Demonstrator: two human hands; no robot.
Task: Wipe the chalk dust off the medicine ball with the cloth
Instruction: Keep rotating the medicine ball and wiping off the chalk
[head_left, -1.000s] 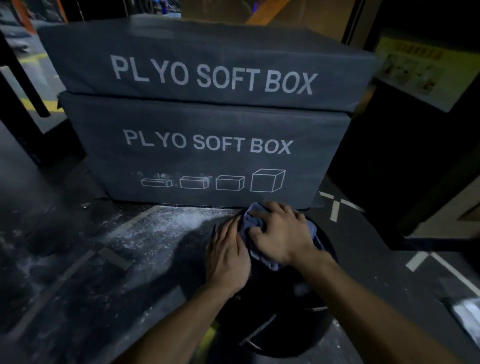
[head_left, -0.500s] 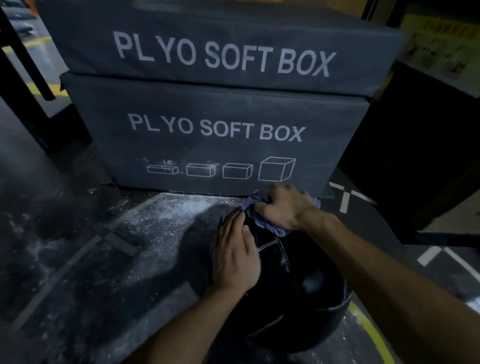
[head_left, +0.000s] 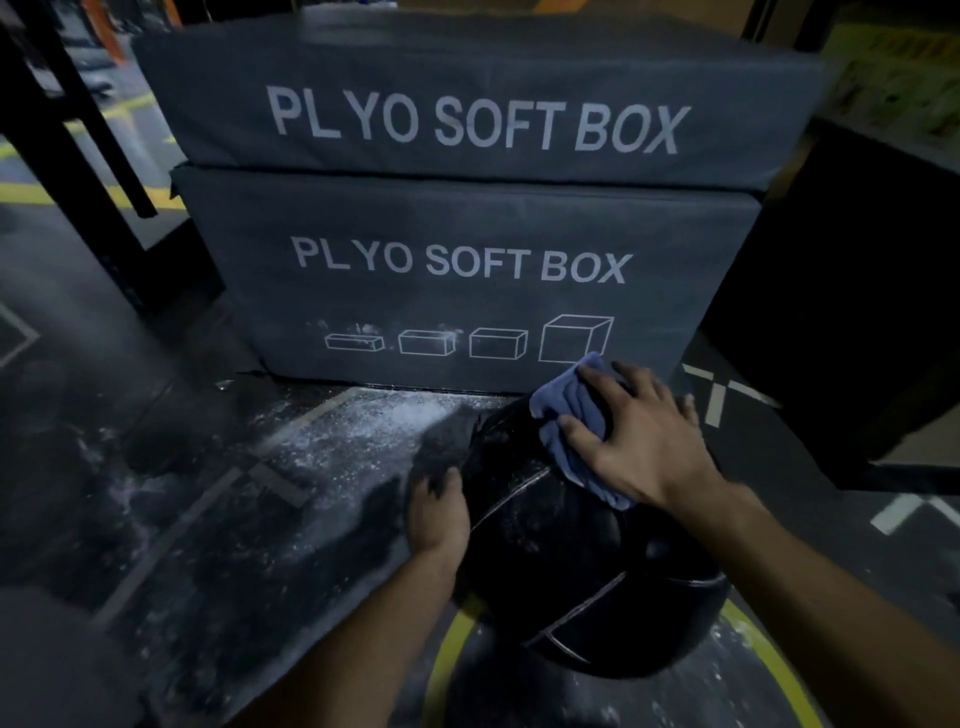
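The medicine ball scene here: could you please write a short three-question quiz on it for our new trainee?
1. True or false: the right hand presses the blue cloth on the upper part of the black medicine ball.
2. Where is the left hand? A. on the ball's left side; B. on the plyo soft box; C. flat on the floor.
3. Fill in: white chalk dust lies on the floor just in front of the ____.

Key: 1 true; 2 A; 3 plyo soft box.
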